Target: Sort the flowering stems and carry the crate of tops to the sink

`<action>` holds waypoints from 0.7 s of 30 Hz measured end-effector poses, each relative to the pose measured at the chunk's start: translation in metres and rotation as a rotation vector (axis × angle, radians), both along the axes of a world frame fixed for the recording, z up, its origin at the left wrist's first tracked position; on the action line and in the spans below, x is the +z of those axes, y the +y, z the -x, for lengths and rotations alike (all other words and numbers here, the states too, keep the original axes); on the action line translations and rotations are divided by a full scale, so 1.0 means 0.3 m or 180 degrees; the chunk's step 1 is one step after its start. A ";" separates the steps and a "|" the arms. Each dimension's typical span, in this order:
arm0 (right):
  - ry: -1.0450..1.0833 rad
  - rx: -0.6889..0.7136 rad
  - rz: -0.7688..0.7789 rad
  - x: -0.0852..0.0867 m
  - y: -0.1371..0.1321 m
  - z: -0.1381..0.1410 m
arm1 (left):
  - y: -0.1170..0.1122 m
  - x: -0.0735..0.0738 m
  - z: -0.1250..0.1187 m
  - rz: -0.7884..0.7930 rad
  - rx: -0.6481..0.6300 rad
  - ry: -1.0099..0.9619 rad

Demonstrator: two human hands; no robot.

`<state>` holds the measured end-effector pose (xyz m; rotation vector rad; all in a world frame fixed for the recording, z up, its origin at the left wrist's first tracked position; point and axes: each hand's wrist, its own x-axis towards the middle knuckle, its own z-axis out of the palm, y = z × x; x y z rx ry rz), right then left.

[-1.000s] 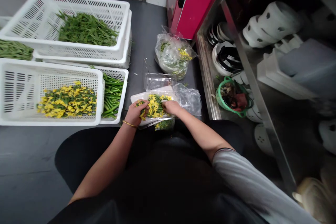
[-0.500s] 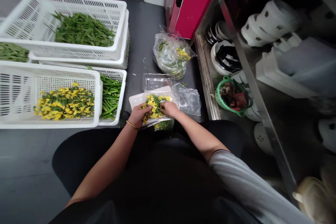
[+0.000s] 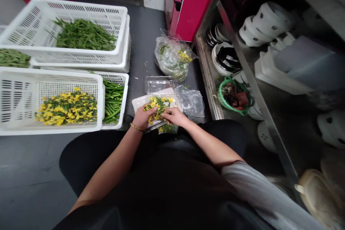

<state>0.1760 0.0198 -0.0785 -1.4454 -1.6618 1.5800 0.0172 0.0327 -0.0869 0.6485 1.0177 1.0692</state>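
My left hand (image 3: 145, 117) is closed around a small bunch of yellow-flowered greens, its thumb pressing on the stems. Close by on the right, the fingers of my right hand (image 3: 174, 115) pinch at the same kind of sprig, partly hidden by the fingers. Both hands are over a white tray (image 3: 138, 103), where a loose heap of yellow-flowered greens (image 3: 161, 102) lies. A clear plastic box (image 3: 157, 84) stands just behind the tray. In front, below my hands, more flowers (image 3: 167, 128) show in a clear pack.
White crates hold yellow flowers (image 3: 68, 107), green peppers (image 3: 112, 100) and leafy greens (image 3: 84, 36) on the left. A crumpled plastic bag (image 3: 192, 102) and a bag of greens (image 3: 174, 61) lie on the floor. To the right, metal shelving (image 3: 207, 75) holds a green basket (image 3: 234, 107).
My right hand has moved from the heap left and toward me, nearer my left hand. The left hand stays closed on its bunch. The view has shifted slightly.
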 end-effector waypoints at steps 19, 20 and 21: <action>-0.3541 0.1417 -0.0815 -0.125 0.184 -0.032 | 0.036 0.063 0.097 0.0160 0.0043 -0.0785; -0.3538 0.1398 -0.0849 -0.105 0.177 -0.049 | 0.034 0.053 0.084 0.0185 -0.0032 -0.0595; -0.3546 0.1357 -0.0886 -0.079 0.169 -0.068 | 0.031 0.043 0.068 0.0223 -0.0117 -0.0387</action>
